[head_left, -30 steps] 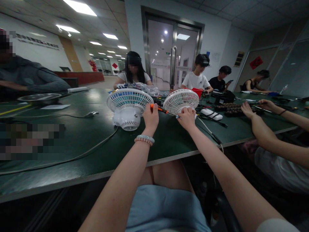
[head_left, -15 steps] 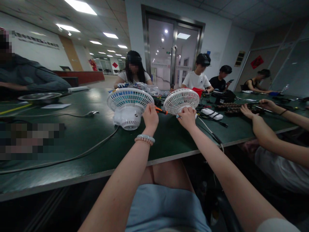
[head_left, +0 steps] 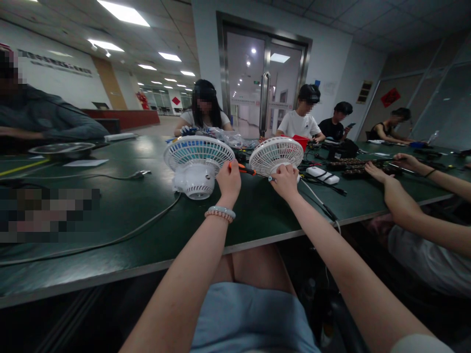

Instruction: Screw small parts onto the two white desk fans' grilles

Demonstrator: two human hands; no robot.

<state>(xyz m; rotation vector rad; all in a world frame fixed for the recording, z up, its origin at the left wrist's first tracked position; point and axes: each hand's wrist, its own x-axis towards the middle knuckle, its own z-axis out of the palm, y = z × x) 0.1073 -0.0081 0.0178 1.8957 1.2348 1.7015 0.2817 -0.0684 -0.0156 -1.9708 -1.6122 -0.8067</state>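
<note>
Item: orange-handled screwdriver (head_left: 241, 168), clasped in left hand (head_left: 229, 180). Right hand (head_left: 285, 180) grips white fan (head_left: 275, 154), just beyond it. Advice: steady fan firmly; keep driver square.

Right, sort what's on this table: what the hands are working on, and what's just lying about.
In hand:
left hand gripping the orange-handled screwdriver
right hand on the right white fan

Lying about:
left white fan
grey cable
white power bank
metal pan
</note>
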